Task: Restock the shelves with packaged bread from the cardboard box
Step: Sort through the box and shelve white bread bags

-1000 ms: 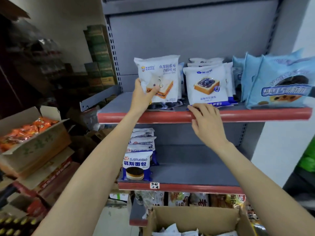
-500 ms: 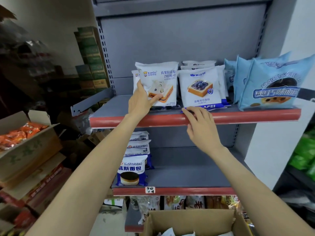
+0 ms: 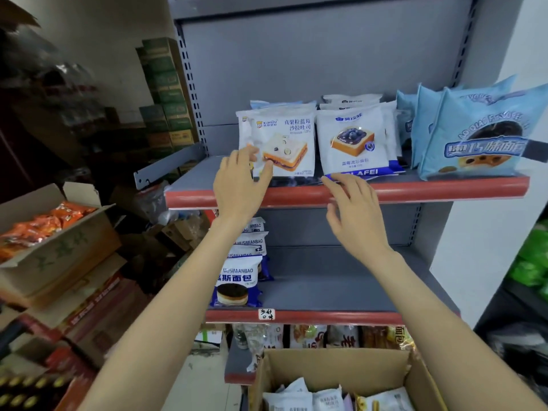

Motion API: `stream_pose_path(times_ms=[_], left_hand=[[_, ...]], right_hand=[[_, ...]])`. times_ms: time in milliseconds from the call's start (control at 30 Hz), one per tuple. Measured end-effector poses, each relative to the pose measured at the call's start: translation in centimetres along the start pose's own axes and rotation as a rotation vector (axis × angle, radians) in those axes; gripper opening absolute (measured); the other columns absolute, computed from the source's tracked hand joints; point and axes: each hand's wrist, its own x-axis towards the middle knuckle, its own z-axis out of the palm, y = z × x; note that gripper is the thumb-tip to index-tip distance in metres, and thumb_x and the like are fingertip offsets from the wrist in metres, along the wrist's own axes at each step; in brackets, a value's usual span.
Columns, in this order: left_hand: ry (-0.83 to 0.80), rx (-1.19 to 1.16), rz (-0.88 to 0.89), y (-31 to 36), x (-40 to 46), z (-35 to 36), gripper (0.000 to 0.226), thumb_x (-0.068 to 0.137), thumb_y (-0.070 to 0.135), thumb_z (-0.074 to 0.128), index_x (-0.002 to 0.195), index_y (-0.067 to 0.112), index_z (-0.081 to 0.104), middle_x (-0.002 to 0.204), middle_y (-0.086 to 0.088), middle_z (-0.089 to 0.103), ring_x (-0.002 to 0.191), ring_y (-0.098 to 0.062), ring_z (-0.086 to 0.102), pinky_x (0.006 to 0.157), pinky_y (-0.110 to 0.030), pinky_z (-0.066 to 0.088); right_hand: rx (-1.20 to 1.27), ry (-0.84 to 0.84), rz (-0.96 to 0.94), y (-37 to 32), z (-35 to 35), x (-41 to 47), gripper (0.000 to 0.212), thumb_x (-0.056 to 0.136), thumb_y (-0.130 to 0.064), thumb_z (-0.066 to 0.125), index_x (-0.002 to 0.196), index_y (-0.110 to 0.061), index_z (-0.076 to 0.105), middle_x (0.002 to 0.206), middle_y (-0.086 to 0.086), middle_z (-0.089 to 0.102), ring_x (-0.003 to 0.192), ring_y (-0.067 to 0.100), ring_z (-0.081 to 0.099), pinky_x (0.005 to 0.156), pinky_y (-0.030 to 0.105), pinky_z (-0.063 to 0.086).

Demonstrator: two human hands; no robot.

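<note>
A white blueberry sandwich bread pack stands upright on the upper shelf. My left hand touches its lower left corner with thumb and fingertips, fingers loose. Beside it stands a white blueberry toast pack with more behind it. My right hand hovers open at the shelf's red front edge, just below that pack, holding nothing. The cardboard box sits at the bottom, with several white bread packs inside.
Light blue bread bags fill the upper shelf's right side. Mousse bread packs line the left of the lower shelf. An open carton of orange snacks sits on stacked boxes at left. Green cartons are stacked behind.
My left hand has loosened from gripping the sandwich pack to only touching its corner. My right hand has lifted off the shelf edge and drawn slightly back.
</note>
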Motion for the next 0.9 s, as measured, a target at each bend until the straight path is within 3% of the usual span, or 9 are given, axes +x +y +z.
stream_pose_path(times_ms=[100, 200, 333, 433, 500, 633, 700, 800, 900], left_hand=[[0.036, 0.015, 0.252, 1.1, -5.0, -1.1, 0.023, 0.089, 0.034, 0.050, 0.088, 0.019, 0.067, 0.074, 0.010, 0.066, 0.073, -0.015, 0.057, 0.065, -0.024, 0.036], [-0.140, 0.032, 0.387, 1.6, -11.4, -1.6, 0.025, 0.087, 0.034, 0.049, 0.076, 0.021, 0.068, 0.062, 0.010, 0.065, 0.058, -0.012, 0.058, 0.055, -0.021, 0.035], [-0.747, -0.007, 0.167, 1.3, -20.2, -1.8, 0.022, 0.087, 0.039, 0.050, 0.095, 0.027, 0.066, 0.083, 0.012, 0.070, 0.079, -0.010, 0.065, 0.061, -0.025, 0.043], [-1.240, -0.003, -0.001, 0.7, -26.6, -1.8, 0.025, 0.091, 0.039, 0.054, 0.115, 0.034, 0.059, 0.098, 0.018, 0.066, 0.095, -0.005, 0.060, 0.070, -0.024, 0.040], [-1.421, -0.033, -0.106, 0.9, -30.8, -1.6, 0.028, 0.092, 0.041, 0.052, 0.119, 0.035, 0.055, 0.097, 0.020, 0.063, 0.095, -0.002, 0.058, 0.070, -0.024, 0.041], [-1.372, -0.060, -0.316, 1.4, -39.6, -0.1, 0.021, 0.093, 0.034, 0.052, 0.112, 0.032, 0.059, 0.093, 0.020, 0.062, 0.088, 0.000, 0.060, 0.072, -0.025, 0.048], [-1.329, -0.077, -0.450, 1.0, -44.1, 1.6, 0.021, 0.092, 0.031, 0.053, 0.111, 0.030, 0.060, 0.096, 0.017, 0.066, 0.089, -0.005, 0.064, 0.074, -0.030, 0.053], [-1.346, -0.095, -0.720, 0.4, -50.0, 4.4, 0.013, 0.092, 0.030, 0.055, 0.105, 0.031, 0.059, 0.100, 0.011, 0.068, 0.094, -0.009, 0.064, 0.074, -0.025, 0.051], [-1.345, -0.133, -1.031, 0.3, -54.5, 7.2, 0.020, 0.093, 0.028, 0.057, 0.113, 0.025, 0.057, 0.109, 0.003, 0.064, 0.103, -0.016, 0.060, 0.078, -0.022, 0.044]], right_hand=[[0.014, 0.170, -0.012, -0.8, -1.4, -2.9, 0.024, 0.090, -0.015, 0.052, 0.110, -0.011, 0.066, 0.102, 0.001, 0.067, 0.099, 0.019, 0.051, 0.094, 0.039, 0.035], [0.027, 0.176, -0.001, -1.4, -2.6, -8.2, 0.015, 0.092, -0.016, 0.055, 0.096, -0.012, 0.069, 0.080, -0.001, 0.069, 0.076, 0.019, 0.060, 0.081, 0.034, 0.040], [0.084, -0.245, 0.171, -1.5, -3.5, -18.0, 0.009, 0.085, -0.016, 0.060, 0.090, -0.012, 0.066, 0.061, 0.001, 0.063, 0.053, 0.022, 0.059, 0.051, 0.025, 0.041], [0.185, -0.694, 0.413, -1.0, -3.9, -25.9, 0.014, 0.090, -0.024, 0.058, 0.094, -0.014, 0.067, 0.067, 0.005, 0.067, 0.056, 0.026, 0.062, 0.047, 0.027, 0.044], [0.239, -0.899, 0.519, -0.5, -4.4, -30.7, 0.020, 0.093, -0.027, 0.055, 0.092, -0.011, 0.066, 0.071, 0.008, 0.067, 0.060, 0.026, 0.061, 0.048, 0.033, 0.048], [0.276, -1.075, 0.649, 0.3, -4.9, -39.4, 0.020, 0.094, -0.023, 0.053, 0.100, -0.009, 0.067, 0.080, 0.011, 0.066, 0.063, 0.024, 0.060, 0.046, 0.031, 0.044], [0.218, -1.186, 0.695, 0.7, -4.7, -43.5, 0.025, 0.095, -0.024, 0.052, 0.112, -0.009, 0.063, 0.096, 0.014, 0.064, 0.072, 0.026, 0.060, 0.047, 0.027, 0.038], [0.161, -1.352, 0.763, 1.2, -3.8, -48.3, 0.034, 0.096, -0.027, 0.050, 0.128, -0.015, 0.051, 0.131, 0.011, 0.049, 0.110, 0.030, 0.053, 0.073, 0.034, 0.049], [0.122, -1.480, 0.652, 1.7, -1.7, -51.1, 0.045, 0.096, -0.031, 0.047, 0.138, -0.020, 0.039, 0.144, 0.006, 0.037, 0.131, 0.029, 0.036, 0.094, 0.042, 0.046]])
